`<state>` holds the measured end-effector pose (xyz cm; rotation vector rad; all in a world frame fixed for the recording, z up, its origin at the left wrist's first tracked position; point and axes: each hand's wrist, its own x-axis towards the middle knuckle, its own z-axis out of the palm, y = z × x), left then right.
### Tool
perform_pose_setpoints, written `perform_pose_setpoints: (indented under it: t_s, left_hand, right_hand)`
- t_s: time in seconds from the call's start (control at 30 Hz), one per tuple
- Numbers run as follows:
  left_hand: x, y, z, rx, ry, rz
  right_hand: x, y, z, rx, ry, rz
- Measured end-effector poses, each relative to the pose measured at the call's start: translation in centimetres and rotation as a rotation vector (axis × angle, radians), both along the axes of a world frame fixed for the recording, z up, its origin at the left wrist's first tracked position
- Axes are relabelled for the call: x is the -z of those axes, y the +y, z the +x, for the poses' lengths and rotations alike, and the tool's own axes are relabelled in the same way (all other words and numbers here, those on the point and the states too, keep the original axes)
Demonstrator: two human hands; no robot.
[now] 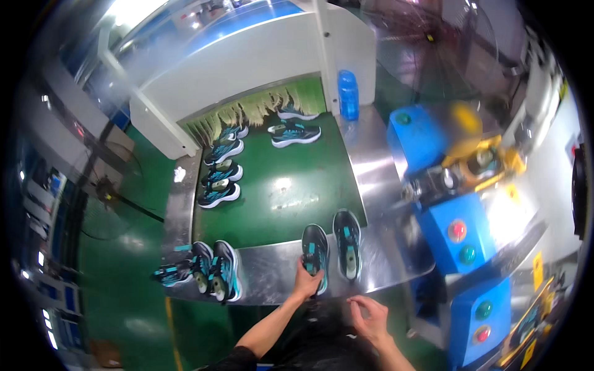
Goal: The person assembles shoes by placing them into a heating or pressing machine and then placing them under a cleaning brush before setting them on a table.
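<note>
My left hand [306, 282] is closed around the heel end of a black-and-teal sneaker [314, 242] with a white sole. That shoe rests at the near metal edge of the table, toe pointing away from me. Just right of it a second sneaker [348, 241] stands the same way, untouched. My right hand [370, 318] hovers in front of the table edge, fingers loosely bent and apart, with nothing in it. On the left corner sit several more sneakers [226, 272], one of them lying on its side.
A green conveyor belt [291, 191] carries several sneakers [221, 195] along its left and a pair [296, 135] near the fringed machine opening [260, 105]. A blue bottle [348, 94] stands at the back right. Blue control boxes [455, 238] with red and green buttons flank the right side.
</note>
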<state>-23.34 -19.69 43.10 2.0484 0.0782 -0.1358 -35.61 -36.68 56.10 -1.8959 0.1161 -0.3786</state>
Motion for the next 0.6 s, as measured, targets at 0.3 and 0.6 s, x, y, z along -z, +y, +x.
perform_pose_setpoints:
  t_s: [0.3, 0.6]
  left_hand:
    - [1.3, 2.2, 10.4, 0.576, 0.319, -0.194]
    - [3.5, 17.4, 33.1, 0.885, -0.427, 0.405]
  right_hand:
    - [-1.0, 0.9, 9.3, 0.372, 0.414, 0.035]
    - [-3.9, -1.8, 53.5, -0.559, 0.077, -0.824]
